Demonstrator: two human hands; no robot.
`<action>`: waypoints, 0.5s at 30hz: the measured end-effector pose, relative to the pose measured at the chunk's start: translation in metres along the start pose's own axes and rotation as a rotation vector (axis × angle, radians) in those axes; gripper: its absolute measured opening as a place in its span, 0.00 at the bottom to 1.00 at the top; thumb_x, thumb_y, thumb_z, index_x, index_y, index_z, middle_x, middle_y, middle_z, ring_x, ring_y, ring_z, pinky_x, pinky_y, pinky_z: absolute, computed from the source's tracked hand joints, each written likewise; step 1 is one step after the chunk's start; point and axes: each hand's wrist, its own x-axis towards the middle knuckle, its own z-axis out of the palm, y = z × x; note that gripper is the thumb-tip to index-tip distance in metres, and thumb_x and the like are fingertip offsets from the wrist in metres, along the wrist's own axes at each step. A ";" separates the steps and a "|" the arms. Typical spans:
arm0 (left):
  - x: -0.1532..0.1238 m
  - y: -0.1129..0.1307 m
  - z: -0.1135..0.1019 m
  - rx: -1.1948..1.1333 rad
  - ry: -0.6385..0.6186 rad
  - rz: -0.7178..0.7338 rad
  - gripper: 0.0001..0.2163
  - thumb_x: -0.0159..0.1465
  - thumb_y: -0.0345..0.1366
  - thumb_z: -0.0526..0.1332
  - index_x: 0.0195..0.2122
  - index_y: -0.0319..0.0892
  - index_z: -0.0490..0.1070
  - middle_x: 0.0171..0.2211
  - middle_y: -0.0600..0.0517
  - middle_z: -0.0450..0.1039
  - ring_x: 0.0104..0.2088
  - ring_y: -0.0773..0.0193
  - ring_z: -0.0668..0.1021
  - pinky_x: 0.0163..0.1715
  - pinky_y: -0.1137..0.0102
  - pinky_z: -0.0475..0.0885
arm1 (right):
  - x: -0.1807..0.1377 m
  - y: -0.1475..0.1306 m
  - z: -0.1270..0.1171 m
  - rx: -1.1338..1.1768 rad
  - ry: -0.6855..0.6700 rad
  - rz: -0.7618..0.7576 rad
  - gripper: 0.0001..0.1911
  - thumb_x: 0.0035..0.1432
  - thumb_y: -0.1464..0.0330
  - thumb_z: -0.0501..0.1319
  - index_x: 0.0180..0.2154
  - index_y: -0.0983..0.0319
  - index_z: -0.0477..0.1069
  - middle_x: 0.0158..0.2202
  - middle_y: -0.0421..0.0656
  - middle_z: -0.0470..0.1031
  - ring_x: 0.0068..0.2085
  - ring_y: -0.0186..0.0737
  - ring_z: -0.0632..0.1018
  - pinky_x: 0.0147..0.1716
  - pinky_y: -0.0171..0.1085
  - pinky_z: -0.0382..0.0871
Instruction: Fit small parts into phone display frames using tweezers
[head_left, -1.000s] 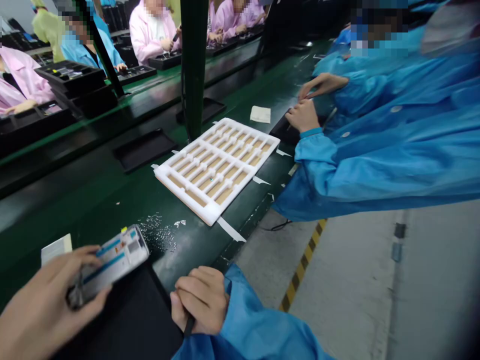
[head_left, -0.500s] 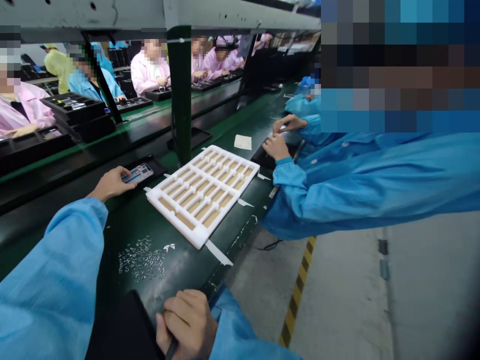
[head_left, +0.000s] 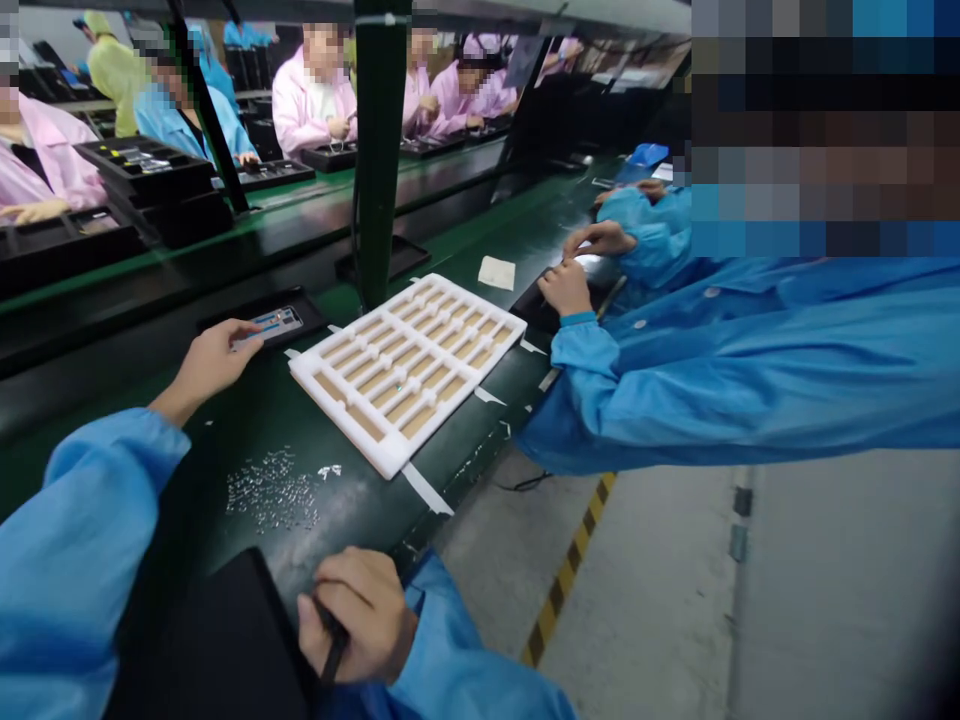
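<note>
Left hand [head_left: 206, 365] has gone out across the table [head_left: 465, 440], hasn't it? A moment ago it held that labelled white module up close.

Yes. Its fingers [head_left: 244, 337] lie together, their tips on the module's near end, though I can't tell whether they pinch it or only rest there.

Where's the module from those fingers?

Straight ahead of them, on a black tray [head_left: 313, 318]. Its long axis runs on from the fingertips, rising slightly to the right, with the white foam tray [head_left: 405, 375] just beyond.

And the right hand [head_left: 358, 620]?

Much farther from the module, so the left is plainly nearer. Its fingers curl shut around a black-handled tool [head_left: 333, 650], above a black pad [head_left: 202, 640].

What's between the hands?

Scattered clear pieces [head_left: 270, 490] on the table, below the fingers of the left hand. Across the foam tray, a co-worker's hands [head_left: 577, 275] work at the far side.
</note>
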 end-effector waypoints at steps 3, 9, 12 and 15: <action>-0.089 0.014 -0.012 -0.094 -0.105 0.053 0.21 0.71 0.52 0.59 0.52 0.40 0.78 0.46 0.51 0.83 0.43 0.59 0.81 0.49 0.66 0.75 | 0.006 -0.002 -0.011 0.192 0.066 0.204 0.18 0.73 0.62 0.53 0.38 0.62 0.78 0.41 0.50 0.80 0.39 0.42 0.83 0.39 0.41 0.81; -0.254 0.013 0.009 -0.232 -0.482 0.147 0.15 0.74 0.49 0.56 0.38 0.48 0.77 0.27 0.57 0.79 0.24 0.67 0.79 0.24 0.74 0.70 | 0.026 0.015 -0.028 0.459 0.105 0.747 0.49 0.74 0.37 0.35 0.39 0.64 0.82 0.27 0.45 0.74 0.25 0.37 0.76 0.23 0.35 0.71; -0.287 0.003 0.035 -0.152 -0.335 0.215 0.12 0.76 0.45 0.55 0.39 0.49 0.75 0.25 0.59 0.74 0.22 0.68 0.78 0.23 0.74 0.69 | 0.033 0.030 -0.026 0.565 -0.006 0.886 0.48 0.71 0.34 0.40 0.41 0.65 0.81 0.24 0.45 0.77 0.18 0.33 0.72 0.16 0.30 0.62; -0.295 -0.005 0.052 -0.094 -0.142 0.320 0.10 0.77 0.42 0.55 0.41 0.49 0.74 0.28 0.59 0.75 0.25 0.67 0.80 0.27 0.73 0.70 | 0.040 0.038 -0.022 0.468 -0.070 0.889 0.30 0.70 0.44 0.61 0.40 0.65 0.82 0.29 0.46 0.82 0.25 0.36 0.81 0.24 0.32 0.75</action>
